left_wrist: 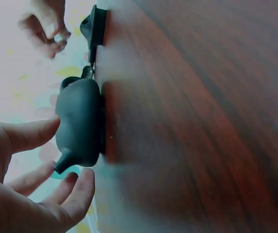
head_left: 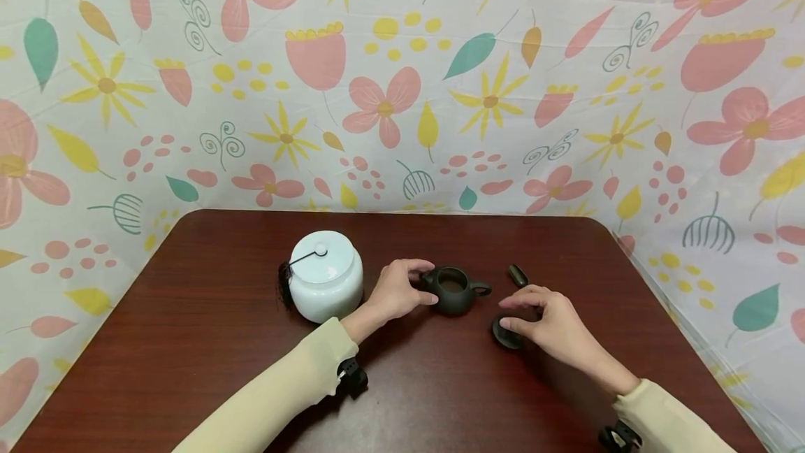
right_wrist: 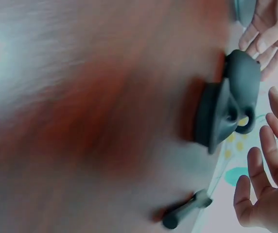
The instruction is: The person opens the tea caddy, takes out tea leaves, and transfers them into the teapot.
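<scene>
A small dark teapot (head_left: 454, 292) without its lid on stands on the table, spout toward my left hand (head_left: 397, 290). That hand's thumb and fingers spread around the spout, with the thumb tip right at the pot's body (left_wrist: 78, 121) in the left wrist view. The round dark lid (head_left: 506, 333) lies on the table to the right of the pot, its knob upward. Above the lid is my right hand (head_left: 553, 320), thumb and fingers parted; the right wrist view has its fingers (right_wrist: 273, 162) spread with nothing held, apart from the lid (right_wrist: 214, 116).
A white lidded jar (head_left: 327, 278) with a dark cord and tassel stands left of the teapot, close to my left forearm. A small dark cylinder (head_left: 518, 275) lies beyond my right hand. Behind the brown table (head_left: 402, 383) hangs a flowered cloth (head_left: 390, 54).
</scene>
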A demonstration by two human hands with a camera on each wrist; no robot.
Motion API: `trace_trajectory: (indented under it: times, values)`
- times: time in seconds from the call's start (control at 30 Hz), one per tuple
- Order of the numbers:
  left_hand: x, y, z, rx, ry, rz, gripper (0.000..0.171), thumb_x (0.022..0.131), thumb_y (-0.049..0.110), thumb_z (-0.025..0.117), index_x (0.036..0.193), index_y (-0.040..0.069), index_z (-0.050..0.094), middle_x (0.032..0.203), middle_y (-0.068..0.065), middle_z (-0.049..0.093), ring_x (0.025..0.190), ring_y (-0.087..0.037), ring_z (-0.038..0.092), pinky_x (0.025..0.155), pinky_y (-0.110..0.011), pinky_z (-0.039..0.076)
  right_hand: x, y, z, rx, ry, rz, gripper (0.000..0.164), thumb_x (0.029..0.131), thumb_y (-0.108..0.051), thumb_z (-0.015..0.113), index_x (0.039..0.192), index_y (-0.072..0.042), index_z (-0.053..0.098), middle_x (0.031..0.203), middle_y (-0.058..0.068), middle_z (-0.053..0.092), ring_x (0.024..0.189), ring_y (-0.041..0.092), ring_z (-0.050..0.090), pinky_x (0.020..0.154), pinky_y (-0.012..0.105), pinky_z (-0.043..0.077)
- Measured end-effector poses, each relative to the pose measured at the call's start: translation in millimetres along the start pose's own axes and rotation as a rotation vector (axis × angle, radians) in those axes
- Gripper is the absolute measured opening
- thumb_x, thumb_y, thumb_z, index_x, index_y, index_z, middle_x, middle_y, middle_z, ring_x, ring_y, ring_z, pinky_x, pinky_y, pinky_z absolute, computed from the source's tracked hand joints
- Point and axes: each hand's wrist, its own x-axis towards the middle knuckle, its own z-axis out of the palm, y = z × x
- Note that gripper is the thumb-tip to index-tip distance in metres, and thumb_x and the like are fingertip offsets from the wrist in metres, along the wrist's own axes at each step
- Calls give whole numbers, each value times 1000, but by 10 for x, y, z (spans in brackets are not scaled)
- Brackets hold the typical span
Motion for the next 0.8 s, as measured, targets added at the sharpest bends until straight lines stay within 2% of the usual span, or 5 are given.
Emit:
trace_trajectory:
  times: [0.17, 0.4, 0.67, 0.8]
  values:
    - [-134, 37, -56, 52, 16, 32, 51, 85, 11, 90, 132, 8, 72, 126, -7, 71, 113, -26, 69, 93, -44, 56, 122, -136, 56, 53, -16, -15, 24, 87, -13, 89, 110, -14, 82, 107, 1, 73, 98, 23, 70, 81, 39, 58]
    - [-388, 53, -176, 102, 30, 118, 47, 85, 13, 89, 128, 5, 73, 122, -13, 71, 111, -29, 70, 91, -43, 56, 331, -301, 203, 115, -46, -32, 23, 89, -15, 88, 111, -12, 81, 105, 2, 73, 96, 23, 67, 83, 40, 59]
    - [-624, -6, -296, 26, -54, 188, 42, 86, 7, 88, 125, 2, 73, 119, -15, 71, 106, -28, 72, 85, -38, 60, 524, -479, 392, 127, -74, -62, 27, 90, -16, 87, 115, -11, 80, 105, 4, 73, 96, 24, 66, 84, 51, 55]
    - [-740, -71, -374, -23, -69, 204, 41, 86, 6, 87, 125, 5, 73, 116, -14, 71, 104, -28, 72, 85, -35, 60, 619, -560, 502, 139, -80, -76, 28, 90, -16, 87, 116, -10, 80, 103, 5, 72, 94, 27, 65, 82, 51, 52]
